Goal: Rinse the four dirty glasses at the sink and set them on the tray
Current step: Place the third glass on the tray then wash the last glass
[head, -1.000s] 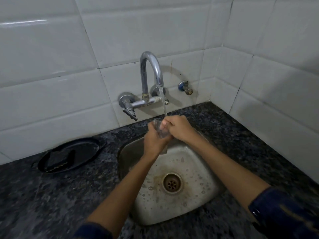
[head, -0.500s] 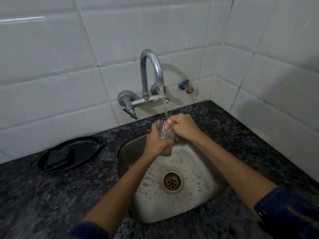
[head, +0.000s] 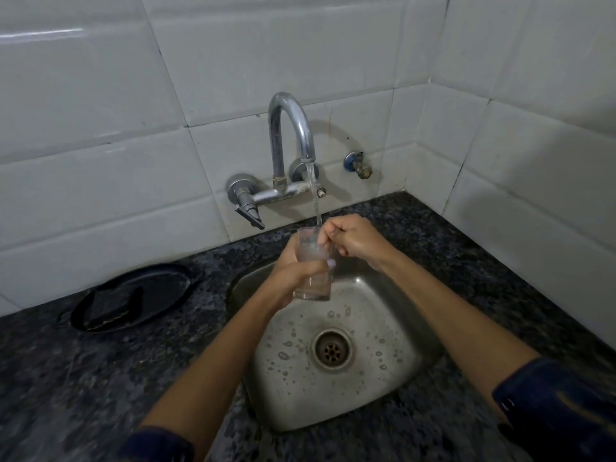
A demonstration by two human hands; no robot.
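White tiles back a dark speckled counter (head: 100, 378) with a steel sink (head: 393, 378). Over the sink, a clear glass (head: 313, 281), upright and part full, catches the tap (head: 290, 135) stream. Left hand (head: 293, 271) wraps its side; right hand (head: 353, 240) curls at its rim, fingers dipping inside. Basin room lies below.

Hiding the middle of the glass (head: 312, 261) behind the left hand (head: 293, 271). Tucking the right hand's (head: 353, 240) fingers (head: 328, 233) into the glass mouth, tips out of sight. Cutting off both sleeves at the near edge. Blurring the worktop (head: 66, 395) at near left. Lying too dark to identify, something flat on the black plate (head: 166, 281).
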